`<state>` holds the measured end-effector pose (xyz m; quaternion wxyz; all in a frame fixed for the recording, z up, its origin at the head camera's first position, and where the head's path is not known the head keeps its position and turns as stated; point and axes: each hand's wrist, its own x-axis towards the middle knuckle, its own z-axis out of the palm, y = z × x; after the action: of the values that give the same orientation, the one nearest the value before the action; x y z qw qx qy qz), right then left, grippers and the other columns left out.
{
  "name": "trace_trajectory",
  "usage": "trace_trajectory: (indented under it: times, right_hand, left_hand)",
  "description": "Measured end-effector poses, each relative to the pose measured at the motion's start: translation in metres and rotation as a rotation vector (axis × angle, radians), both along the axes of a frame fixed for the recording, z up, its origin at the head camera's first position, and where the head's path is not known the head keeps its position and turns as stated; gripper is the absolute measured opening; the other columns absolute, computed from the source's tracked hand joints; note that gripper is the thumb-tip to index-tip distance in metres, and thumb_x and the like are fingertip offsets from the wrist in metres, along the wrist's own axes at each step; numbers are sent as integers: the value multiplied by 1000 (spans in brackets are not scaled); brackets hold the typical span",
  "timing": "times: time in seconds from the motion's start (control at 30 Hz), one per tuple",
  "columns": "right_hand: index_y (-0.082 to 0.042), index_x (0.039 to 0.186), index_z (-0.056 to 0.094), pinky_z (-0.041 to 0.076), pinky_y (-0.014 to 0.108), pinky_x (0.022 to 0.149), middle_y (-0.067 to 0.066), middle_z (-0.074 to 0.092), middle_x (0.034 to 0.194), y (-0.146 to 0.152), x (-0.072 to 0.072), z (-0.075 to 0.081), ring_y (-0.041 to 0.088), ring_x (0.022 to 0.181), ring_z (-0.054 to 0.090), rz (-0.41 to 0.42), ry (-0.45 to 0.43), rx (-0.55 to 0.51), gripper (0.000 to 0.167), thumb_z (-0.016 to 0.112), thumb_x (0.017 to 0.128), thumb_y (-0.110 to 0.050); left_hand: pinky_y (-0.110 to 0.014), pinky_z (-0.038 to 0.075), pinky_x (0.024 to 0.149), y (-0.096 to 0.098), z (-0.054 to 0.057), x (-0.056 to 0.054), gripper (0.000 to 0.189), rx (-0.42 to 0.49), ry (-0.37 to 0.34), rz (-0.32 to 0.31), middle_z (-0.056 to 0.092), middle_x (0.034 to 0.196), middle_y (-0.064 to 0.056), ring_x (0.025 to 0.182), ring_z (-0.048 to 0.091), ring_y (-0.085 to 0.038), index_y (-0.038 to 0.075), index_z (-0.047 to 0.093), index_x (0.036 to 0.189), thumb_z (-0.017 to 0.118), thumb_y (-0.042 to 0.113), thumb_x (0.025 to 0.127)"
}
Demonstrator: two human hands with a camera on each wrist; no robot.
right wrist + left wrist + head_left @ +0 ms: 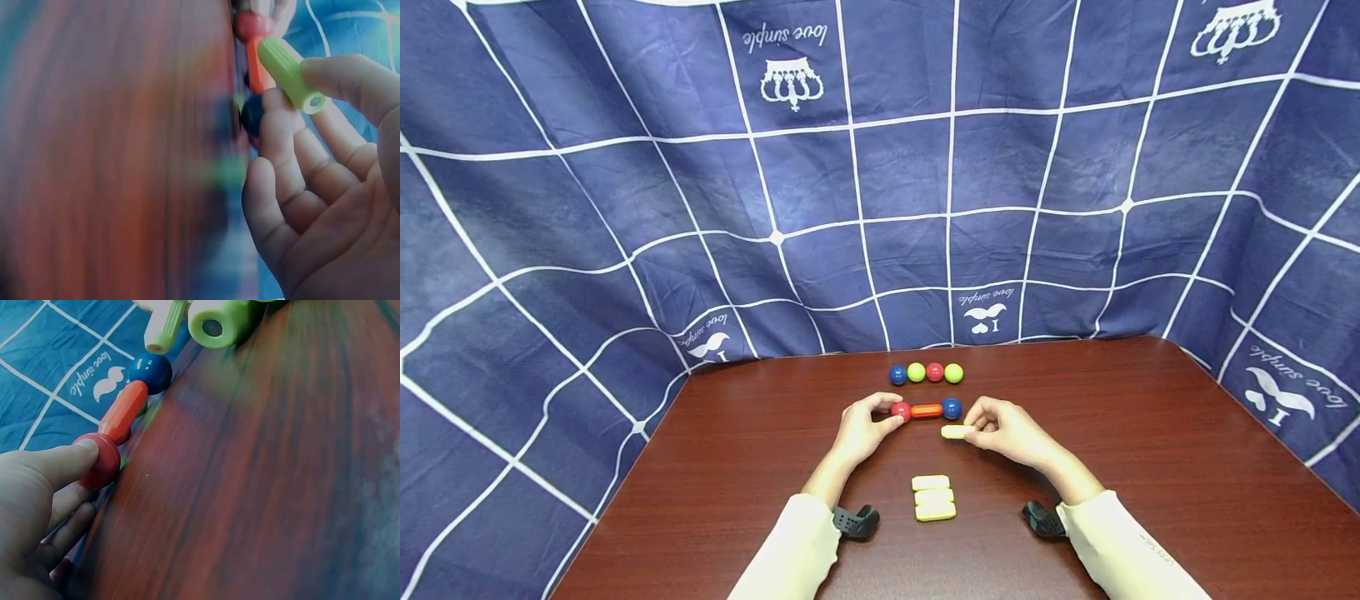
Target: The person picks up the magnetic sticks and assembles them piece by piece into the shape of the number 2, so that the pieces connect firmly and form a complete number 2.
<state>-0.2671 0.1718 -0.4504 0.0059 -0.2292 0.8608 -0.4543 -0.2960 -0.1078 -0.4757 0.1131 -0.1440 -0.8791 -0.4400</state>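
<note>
My left hand [861, 428] pinches a red ball [901, 411] between thumb and fingers. An orange ridged rod [927, 411] joins that ball to a dark blue ball [952, 408], the three forming a straight bar. In my right hand [1009, 428] a yellow-green ridged rod [290, 74] is pinched by the thumb and fingers, tilted in the right wrist view, with a small round dark spot on its end. In the head view this rod [956, 432] lies just in front of the blue ball.
Behind the bar, a row of balls holds a blue ball [898, 375], a red ball [935, 372] and two yellow-green balls [916, 372]. Three yellow-green rods [934, 497] lie side by side nearer me on the brown table [760, 467]. A blue checked cloth [902, 167] hangs behind.
</note>
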Motion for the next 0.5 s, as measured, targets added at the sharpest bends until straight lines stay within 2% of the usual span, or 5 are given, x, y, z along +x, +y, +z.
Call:
trace_trajectory:
  times: [0.2,0.5]
  right_hand:
    - [-8,93,63,46,23,49,4,63,76,11,-7,-4,8,56,55,-77,-83,-68,15,76,86,-12]
    - [-5,93,62,46,24,48,3,63,71,11,-8,-8,8,53,54,-121,-65,-80,17,76,85,-10]
  left_hand:
    - [-36,50,92,0,1,0,29,-6,-27,2,77,102,4,102,70,-16,23,74,110,81,21,83]
    - [-37,50,92,1,2,0,29,-9,-24,1,77,103,3,102,70,-17,20,73,112,81,21,84]
